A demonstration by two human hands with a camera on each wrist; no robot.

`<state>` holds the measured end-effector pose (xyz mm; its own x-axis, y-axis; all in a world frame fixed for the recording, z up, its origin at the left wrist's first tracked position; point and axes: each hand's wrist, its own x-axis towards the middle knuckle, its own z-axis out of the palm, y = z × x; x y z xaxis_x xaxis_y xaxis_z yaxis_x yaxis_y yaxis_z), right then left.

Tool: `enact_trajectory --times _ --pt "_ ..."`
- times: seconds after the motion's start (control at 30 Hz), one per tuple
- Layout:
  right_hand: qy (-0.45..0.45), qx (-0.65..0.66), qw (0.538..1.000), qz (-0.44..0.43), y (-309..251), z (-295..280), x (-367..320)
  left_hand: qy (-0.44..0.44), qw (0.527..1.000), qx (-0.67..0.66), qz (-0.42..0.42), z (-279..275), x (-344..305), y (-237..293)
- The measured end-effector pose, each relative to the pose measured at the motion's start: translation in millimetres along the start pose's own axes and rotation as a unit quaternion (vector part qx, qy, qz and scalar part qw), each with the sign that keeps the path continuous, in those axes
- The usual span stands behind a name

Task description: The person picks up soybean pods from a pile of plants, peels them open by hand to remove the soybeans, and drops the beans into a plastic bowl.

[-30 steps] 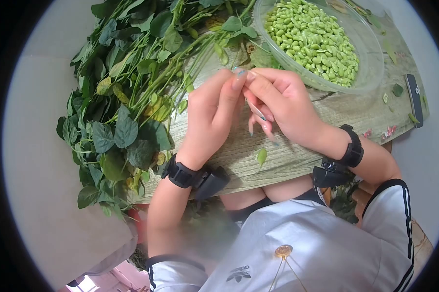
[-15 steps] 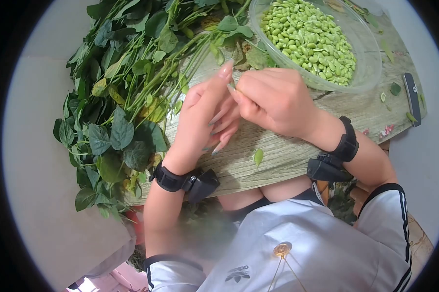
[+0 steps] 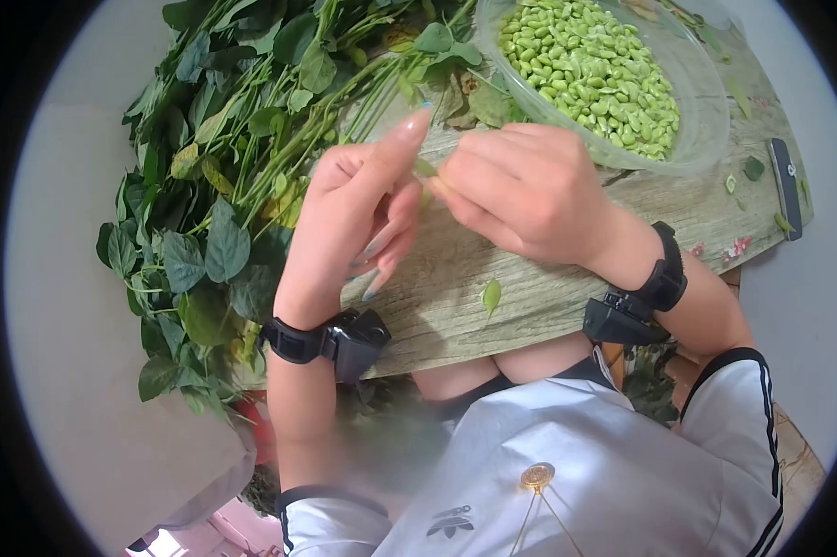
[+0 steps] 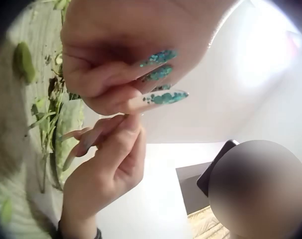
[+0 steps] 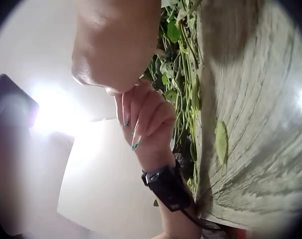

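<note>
In the head view my right hand [image 3: 534,190] is curled over the table and pinches a green soybean pod [image 3: 425,168] at its fingertips, the pod's end poking out to the left. My left hand [image 3: 349,209] is just left of it, thumb raised and fingers loosely bent beside the pod. Teal-decorated long nails [image 4: 166,98] show in the left wrist view. Behind the right hand stands a clear plastic bowl [image 3: 711,139] with many shelled green soybeans [image 3: 590,79]. A single pod [image 3: 491,297] lies on the wooden table [image 3: 437,325] near its front edge.
Cut soybean plants [image 3: 223,186] with leaves and stems heap over the table's left side. A dark phone-like object [image 3: 786,190] lies at the right edge, with small leaf scraps [image 3: 753,168] beside it. Dried leaves [image 3: 474,102] sit by the bowl.
The hands were together a second ago; the left has drawn away to the left and its thumb has lifted. The right has turned knuckles up, with the pod showing at its fingertips.
</note>
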<state>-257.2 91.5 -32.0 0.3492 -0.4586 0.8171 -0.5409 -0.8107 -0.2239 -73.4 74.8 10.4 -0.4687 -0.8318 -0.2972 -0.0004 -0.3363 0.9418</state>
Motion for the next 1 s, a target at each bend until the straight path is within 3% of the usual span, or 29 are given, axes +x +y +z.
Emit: enact_trajectory --times 0.03,0.27,0.4,0.6,0.77,0.8,0.83,0.93,0.97,1.0 --pt "-0.007 -0.010 1.000 -0.002 -1 0 -1 0.002 0.998 0.056 0.000 -1 -2 3" --pt "-0.030 -0.020 0.999 -0.033 1 -2 0 -0.008 1.000 0.003 0.005 0 0 -4" --pt "-0.032 -0.031 0.999 -0.027 0 -2 0 -0.005 0.999 0.037 0.005 1 -1 0" --pt "0.015 0.084 0.996 0.024 0 -8 3 -0.050 0.992 -0.045 0.104 12 2 -19" --pt "0.002 0.193 0.974 0.115 -10 -13 4 -0.037 0.987 -0.067 0.144 23 -3 -24" --pt "0.003 0.193 0.974 0.116 -13 -11 2 0.007 0.982 -0.020 0.190 26 -3 -27" --pt "0.005 0.231 0.959 0.162 -17 -8 0 0.051 0.970 0.028 0.236 26 -4 -29" --pt "-0.016 0.313 0.914 0.259 -26 -12 -1 0.049 0.955 0.130 0.262 20 -11 -35" --pt "-0.038 0.356 0.880 0.311 -29 -14 0 0.050 0.955 0.131 0.262 21 -9 -38" --pt "-0.037 0.358 0.880 0.311 -32 -15 2 0.073 0.941 0.123 0.307 24 -4 -40"
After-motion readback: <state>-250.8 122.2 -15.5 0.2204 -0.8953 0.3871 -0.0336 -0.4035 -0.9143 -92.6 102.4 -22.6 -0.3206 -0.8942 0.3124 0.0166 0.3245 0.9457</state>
